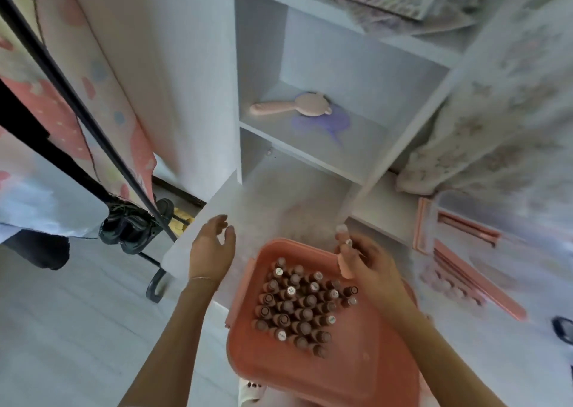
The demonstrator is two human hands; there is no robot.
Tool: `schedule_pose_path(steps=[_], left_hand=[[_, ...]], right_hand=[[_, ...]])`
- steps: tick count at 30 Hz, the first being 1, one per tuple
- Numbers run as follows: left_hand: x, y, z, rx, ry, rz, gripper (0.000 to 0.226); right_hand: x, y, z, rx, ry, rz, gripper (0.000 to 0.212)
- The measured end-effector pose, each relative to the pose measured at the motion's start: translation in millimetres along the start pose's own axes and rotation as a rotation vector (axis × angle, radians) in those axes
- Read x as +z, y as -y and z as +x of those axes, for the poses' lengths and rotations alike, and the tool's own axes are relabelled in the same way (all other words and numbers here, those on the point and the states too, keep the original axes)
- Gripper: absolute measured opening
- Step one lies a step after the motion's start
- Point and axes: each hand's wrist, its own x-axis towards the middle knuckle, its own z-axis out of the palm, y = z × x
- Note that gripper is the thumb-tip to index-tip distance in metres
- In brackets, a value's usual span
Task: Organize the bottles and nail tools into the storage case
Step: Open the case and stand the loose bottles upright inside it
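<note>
Head camera view, looking down: the left hand [212, 251] hovers with loosely spread fingers holding nothing, just left of a pink storage case [356, 372]. The right hand [369, 264] grips a small pink item [344, 267], too blurred to identify, over the case's far corner. Dark-capped bottles [302, 307] stand upright in tight rows inside the case.

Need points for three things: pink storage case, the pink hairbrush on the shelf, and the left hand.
pink storage case [356, 375], head view, bare floor of the case near its front edge.
pink hairbrush [307, 105], head view, middle of the round brush head.
left hand [210, 251], head view, back of the hand, fingers relaxed, holding nothing.
</note>
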Motion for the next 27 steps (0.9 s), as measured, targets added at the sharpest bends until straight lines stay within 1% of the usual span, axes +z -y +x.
schedule_pose_path(steps=[4, 6, 8, 10, 13, 17, 19, 22, 24, 27], left_hand=[[8.2, -39.0, -40.9, 0.197, 0.049, -0.028, 0.029], [17.8, -50.8, -51.6, 0.318, 0.106, 0.051, 0.033], [30.1, -55.7, -54.6, 0.390, 0.176, 0.153, 0.037], [41.3, -55.3, -53.6, 0.401, 0.215, 0.262, 0.037], [52.7, -53.3, -51.7, 0.353, 0.167, 0.396, 0.035], [59.8, -52.8, -51.0, 0.322, 0.077, 0.396, 0.033], [61.3, -54.0, -48.0, 0.296, 0.061, 0.403, 0.034], [62.2, -59.1, -41.8, 0.265, 0.048, 0.399, 0.036], [61.3, -58.9, -41.0, 0.276, 0.042, 0.390, 0.035], [59.5, -52.1, -43.1, 0.370, 0.039, 0.384, 0.029]], right_hand=[[-10.5, -31.9, -45.5, 0.103, -0.078, -0.008, 0.009], [-9.5, -45.9, -64.2, 0.173, -0.079, -0.024, 0.008], [-5.3, -59.7, -77.1, 0.225, -0.076, -0.057, 0.012], [0.8, -71.8, -83.1, 0.259, -0.091, -0.108, 0.017], [10.7, -87.9, -82.0, 0.293, -0.092, -0.156, 0.023], [21.7, -102.0, -72.9, 0.382, -0.074, -0.248, 0.025], [23.5, -103.3, -68.9, 0.391, -0.083, -0.284, 0.023], [22.9, -102.8, -66.9, 0.369, -0.053, -0.354, 0.026], [21.3, -102.2, -69.1, 0.350, -0.040, -0.394, 0.027], [18.5, -99.0, -73.8, 0.329, -0.056, -0.392, 0.027]])
